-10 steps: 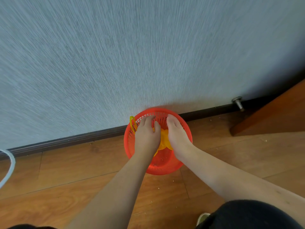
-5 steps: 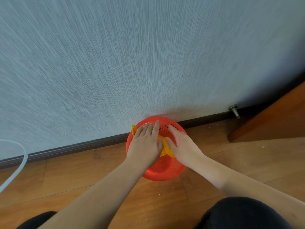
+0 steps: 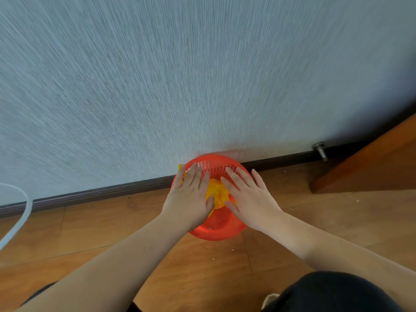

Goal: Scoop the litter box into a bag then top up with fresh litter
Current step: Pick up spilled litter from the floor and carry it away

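A round red perforated plastic basket (image 3: 216,230) stands on the wooden floor against the wall's skirting. Inside it lies a crumpled yellow plastic bag (image 3: 217,193); a yellow bit of it shows past the basket's left rim. My left hand (image 3: 190,197) lies flat over the basket's left side with fingers straight, beside the bag. My right hand (image 3: 249,197) is spread flat over the right side, fingers straight and fanned, its thumb at the bag's edge. Neither hand visibly grips anything. No litter box or scoop is in view.
A grey textured wall fills the upper view. A metal door stop (image 3: 320,150) sticks out of the dark skirting at right, beside a brown wooden door (image 3: 369,167). A white curved rim (image 3: 20,212) shows at far left. Small crumbs lie scattered on the floor (image 3: 213,262).
Both hands have drawn back from reaching down into the basket and now lie flatter and wider apart over it. More of the yellow bag shows between them.
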